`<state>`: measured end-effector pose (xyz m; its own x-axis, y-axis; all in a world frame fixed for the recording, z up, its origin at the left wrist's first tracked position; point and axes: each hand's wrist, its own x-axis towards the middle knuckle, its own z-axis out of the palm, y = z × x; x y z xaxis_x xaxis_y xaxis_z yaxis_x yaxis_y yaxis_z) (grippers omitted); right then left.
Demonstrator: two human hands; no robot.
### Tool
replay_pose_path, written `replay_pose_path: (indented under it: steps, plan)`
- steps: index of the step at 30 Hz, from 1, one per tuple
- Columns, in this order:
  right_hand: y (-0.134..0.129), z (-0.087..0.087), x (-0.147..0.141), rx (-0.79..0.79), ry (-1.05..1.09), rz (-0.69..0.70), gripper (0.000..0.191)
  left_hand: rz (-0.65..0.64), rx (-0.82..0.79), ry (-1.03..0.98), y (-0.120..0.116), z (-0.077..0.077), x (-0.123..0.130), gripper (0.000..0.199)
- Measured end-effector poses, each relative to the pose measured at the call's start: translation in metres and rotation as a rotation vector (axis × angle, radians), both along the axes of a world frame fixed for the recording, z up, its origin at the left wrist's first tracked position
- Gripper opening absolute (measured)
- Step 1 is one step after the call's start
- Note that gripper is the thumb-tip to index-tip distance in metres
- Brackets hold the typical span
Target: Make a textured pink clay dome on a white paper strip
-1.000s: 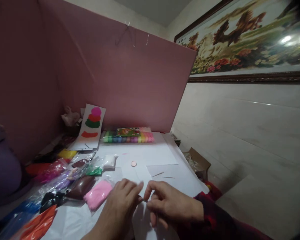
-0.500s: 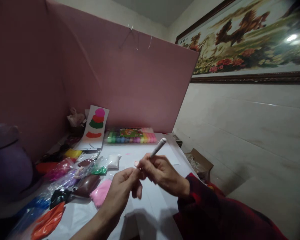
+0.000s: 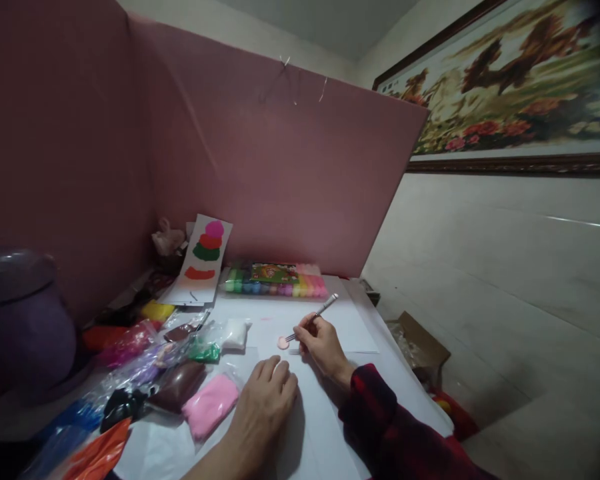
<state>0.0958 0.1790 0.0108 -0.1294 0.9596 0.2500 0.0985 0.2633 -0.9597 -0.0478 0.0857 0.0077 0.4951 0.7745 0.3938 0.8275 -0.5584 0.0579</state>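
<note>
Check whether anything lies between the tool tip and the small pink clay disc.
Nothing visible does. The right hand holds the thin tool with its tip at the edge of the clay disc on the white paper.

Bags of coloured clay lie left of the fingers: a pink bag (image 3: 209,405) nearest, then brown (image 3: 177,385), black (image 3: 123,405), orange (image 3: 97,453), green (image 3: 203,351) and white (image 3: 236,333). Beyond the fingers, a tray of clay sticks (image 3: 276,281) against the pink board (image 3: 290,173). A card with coloured blobs (image 3: 201,260) leans far left. Purple pot (image 3: 23,320) at left edge. Framed painting (image 3: 510,87) upper right; cardboard box (image 3: 420,340) to the right, lower down.
</note>
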Motion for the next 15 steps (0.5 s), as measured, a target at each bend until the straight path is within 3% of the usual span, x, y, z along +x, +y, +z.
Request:
replay_pose_path:
  steps: [5,15]
  plan:
    - [0.005,-0.010,-0.002,0.024,-0.053,-0.049,0.016,0.075,-0.120,0.055,0.002,0.003,0.000,0.023]
    - [0.015,-0.011,-0.003,0.095,-0.216,-0.098,0.008,0.064,-0.173,0.069,0.003,0.007,0.000,0.022]
